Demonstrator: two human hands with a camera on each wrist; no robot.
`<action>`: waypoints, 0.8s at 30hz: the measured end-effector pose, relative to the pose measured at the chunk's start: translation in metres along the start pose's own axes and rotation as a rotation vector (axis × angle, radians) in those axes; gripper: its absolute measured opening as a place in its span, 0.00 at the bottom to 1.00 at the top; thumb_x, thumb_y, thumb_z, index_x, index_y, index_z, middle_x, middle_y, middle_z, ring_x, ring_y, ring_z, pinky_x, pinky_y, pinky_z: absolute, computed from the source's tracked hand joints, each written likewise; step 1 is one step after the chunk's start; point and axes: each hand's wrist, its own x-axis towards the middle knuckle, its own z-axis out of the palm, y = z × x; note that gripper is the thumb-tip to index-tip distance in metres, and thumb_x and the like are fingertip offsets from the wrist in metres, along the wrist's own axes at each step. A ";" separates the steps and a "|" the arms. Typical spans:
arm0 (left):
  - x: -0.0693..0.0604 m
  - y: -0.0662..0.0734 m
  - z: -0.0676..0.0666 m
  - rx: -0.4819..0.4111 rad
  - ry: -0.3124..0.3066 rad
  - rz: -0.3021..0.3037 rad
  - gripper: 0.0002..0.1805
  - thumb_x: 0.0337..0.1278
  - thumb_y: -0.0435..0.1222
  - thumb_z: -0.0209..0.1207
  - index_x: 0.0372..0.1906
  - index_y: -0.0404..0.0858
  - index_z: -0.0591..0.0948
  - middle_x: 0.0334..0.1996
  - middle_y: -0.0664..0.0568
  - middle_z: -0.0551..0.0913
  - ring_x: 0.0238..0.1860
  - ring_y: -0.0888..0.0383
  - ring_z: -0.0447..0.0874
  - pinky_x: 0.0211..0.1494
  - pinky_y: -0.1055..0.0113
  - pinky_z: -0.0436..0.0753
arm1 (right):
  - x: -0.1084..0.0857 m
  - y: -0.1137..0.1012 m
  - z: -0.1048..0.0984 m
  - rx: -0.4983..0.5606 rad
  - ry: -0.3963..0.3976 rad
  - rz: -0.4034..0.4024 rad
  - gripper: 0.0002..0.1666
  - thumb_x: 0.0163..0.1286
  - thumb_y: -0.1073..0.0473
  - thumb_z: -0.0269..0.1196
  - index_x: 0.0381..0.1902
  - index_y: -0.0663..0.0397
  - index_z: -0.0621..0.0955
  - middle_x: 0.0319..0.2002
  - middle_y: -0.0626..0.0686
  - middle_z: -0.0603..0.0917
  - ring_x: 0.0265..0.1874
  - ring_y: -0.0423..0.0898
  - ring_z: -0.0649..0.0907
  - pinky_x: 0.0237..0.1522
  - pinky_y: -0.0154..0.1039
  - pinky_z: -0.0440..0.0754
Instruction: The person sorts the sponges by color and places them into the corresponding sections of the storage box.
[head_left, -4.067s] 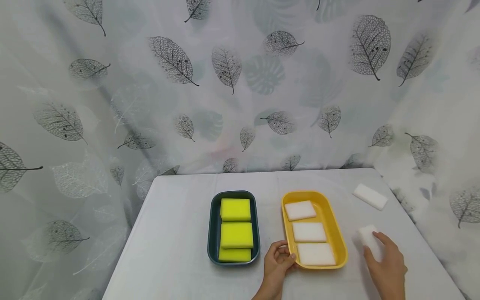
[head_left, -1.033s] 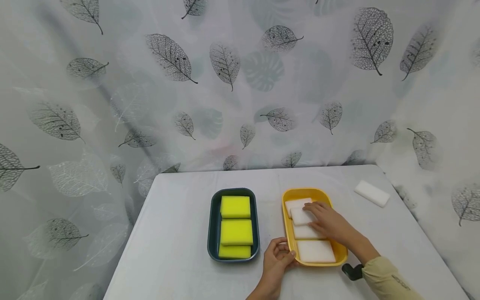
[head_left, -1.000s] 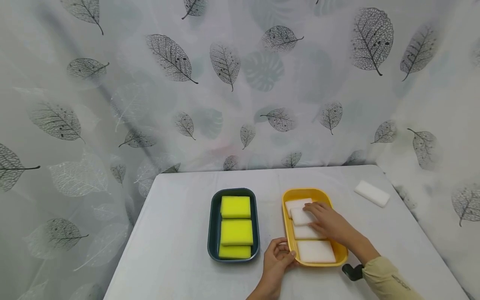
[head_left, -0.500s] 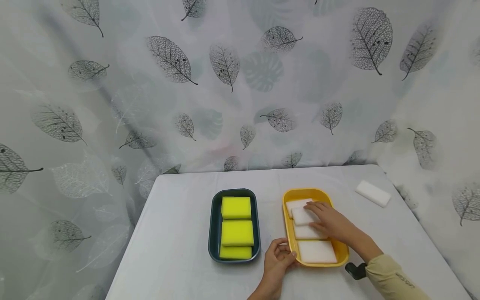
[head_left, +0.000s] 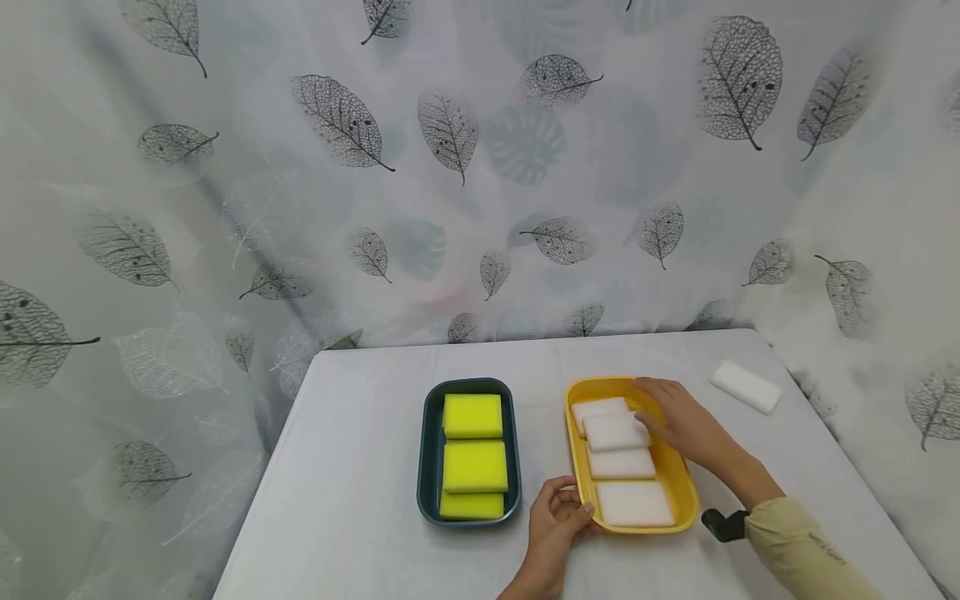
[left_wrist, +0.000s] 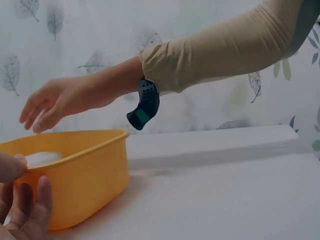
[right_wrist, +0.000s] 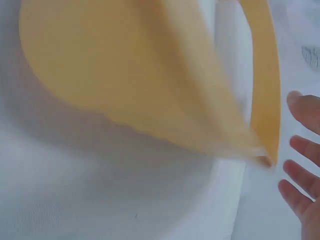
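Observation:
A yellow plastic tray (head_left: pixel 681 492) holds several white sponge blocks; one white sponge (head_left: pixel 617 432) lies across two others near the back. My left hand (head_left: pixel 551 527) grips the tray's near left corner, thumb over the rim and fingers outside, as the left wrist view also shows. Over the tray's right rim hovers my right hand (head_left: pixel 684 423), fingers apart and holding nothing. In the right wrist view its spread fingers (right_wrist: pixel 302 175) stand away from the tray wall. The left wrist view hides most of the tray's contents.
A dark green tray (head_left: pixel 430 467) with several yellow sponges (head_left: pixel 475 467) stands to the left. Another white sponge (head_left: pixel 746 387) lies on the white table (head_left: pixel 360 467) at back right. A leaf-patterned curtain (head_left: pixel 465 208) hangs behind.
My right hand carried a white sponge from the table's right side into the yellow tray, then let go and drew back up and right. My left hand kept its grip on the tray.

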 end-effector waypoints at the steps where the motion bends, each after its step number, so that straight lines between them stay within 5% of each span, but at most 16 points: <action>1: 0.000 0.000 0.000 0.000 -0.001 0.004 0.26 0.59 0.22 0.65 0.62 0.32 0.74 0.42 0.48 0.78 0.38 0.59 0.83 0.41 0.65 0.91 | 0.000 0.004 -0.001 0.000 0.009 0.013 0.32 0.72 0.59 0.69 0.70 0.62 0.73 0.68 0.66 0.78 0.67 0.67 0.74 0.68 0.69 0.74; 24: -0.001 -0.002 0.000 -0.006 0.001 0.016 0.26 0.60 0.23 0.66 0.63 0.31 0.74 0.42 0.49 0.78 0.38 0.59 0.83 0.42 0.65 0.91 | 0.000 0.073 -0.026 -0.009 0.087 0.282 0.35 0.74 0.59 0.65 0.71 0.72 0.68 0.69 0.77 0.69 0.65 0.77 0.70 0.66 0.77 0.69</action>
